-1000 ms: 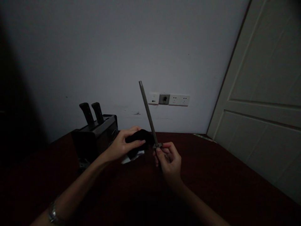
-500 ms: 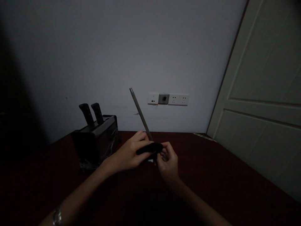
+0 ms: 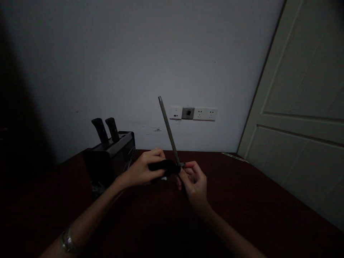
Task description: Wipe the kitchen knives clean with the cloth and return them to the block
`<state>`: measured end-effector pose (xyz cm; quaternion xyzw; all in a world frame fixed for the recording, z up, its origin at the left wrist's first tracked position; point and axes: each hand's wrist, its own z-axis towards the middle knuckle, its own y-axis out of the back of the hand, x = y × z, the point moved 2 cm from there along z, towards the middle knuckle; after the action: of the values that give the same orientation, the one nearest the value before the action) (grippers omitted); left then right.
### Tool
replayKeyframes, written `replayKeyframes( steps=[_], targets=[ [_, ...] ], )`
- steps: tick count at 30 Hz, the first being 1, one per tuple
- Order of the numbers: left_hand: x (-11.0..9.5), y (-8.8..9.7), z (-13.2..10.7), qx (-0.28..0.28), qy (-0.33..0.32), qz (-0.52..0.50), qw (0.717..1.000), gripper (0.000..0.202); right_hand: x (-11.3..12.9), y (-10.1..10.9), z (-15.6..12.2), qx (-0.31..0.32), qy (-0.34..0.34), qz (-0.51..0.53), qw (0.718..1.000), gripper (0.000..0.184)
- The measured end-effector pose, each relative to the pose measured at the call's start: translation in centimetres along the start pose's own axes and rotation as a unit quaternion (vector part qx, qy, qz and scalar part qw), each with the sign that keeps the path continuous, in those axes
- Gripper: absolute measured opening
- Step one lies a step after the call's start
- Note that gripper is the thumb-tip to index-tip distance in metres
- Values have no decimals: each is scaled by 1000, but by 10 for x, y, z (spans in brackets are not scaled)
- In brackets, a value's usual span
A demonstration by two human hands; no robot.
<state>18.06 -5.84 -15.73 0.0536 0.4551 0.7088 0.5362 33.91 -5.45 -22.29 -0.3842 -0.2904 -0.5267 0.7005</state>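
Note:
My left hand is closed round a black curved piece that looks like a handle; its exact kind is lost in the dim light. From beside this piece's right end rises a slim grey rod, apparently a sharpening steel, tilted with its tip up and to the left. The fingers of my right hand pinch at the rod's lower end, with the thumb by the black piece. My fingers hide how rod and black piece meet. A small white patch shows under the left fingers.
On the left of the dark red table stands a black and grey knife block, two black knife handles sticking out of its top. Behind are a wall with sockets and, right, a pale panelled door. A thin strip lies near the back edge.
The rod has shifted right and stands somewhat more upright. My left hand has moved a little left with the black piece, and my right hand slightly right.

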Motion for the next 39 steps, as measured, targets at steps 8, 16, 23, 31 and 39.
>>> replayKeyframes(
  steps=[8, 16, 23, 31, 39],
  targets=[
    [5, -8, 7, -115, 114, -20, 987, 16, -3, -2, -5, 13, 4, 10, 1000, 19],
    [-5, -19, 6, -56, 15, -97, 994, 14, -2, -1, -5, -2, 9, -8, 1000, 20],
    [-8, -18, 4, -34, 4, -45, 998, 13, -1, 3, -1, -28, 1, -20, 999, 22],
    [-13, -19, 4, 8, 14, -80, 997, 12, -4, 9, 7, -39, -14, -11, 999, 25],
    [31, -16, 1, -148, 81, 2, 986, 15, -3, 10, 15, -33, -15, 40, 999, 21]
  ],
)
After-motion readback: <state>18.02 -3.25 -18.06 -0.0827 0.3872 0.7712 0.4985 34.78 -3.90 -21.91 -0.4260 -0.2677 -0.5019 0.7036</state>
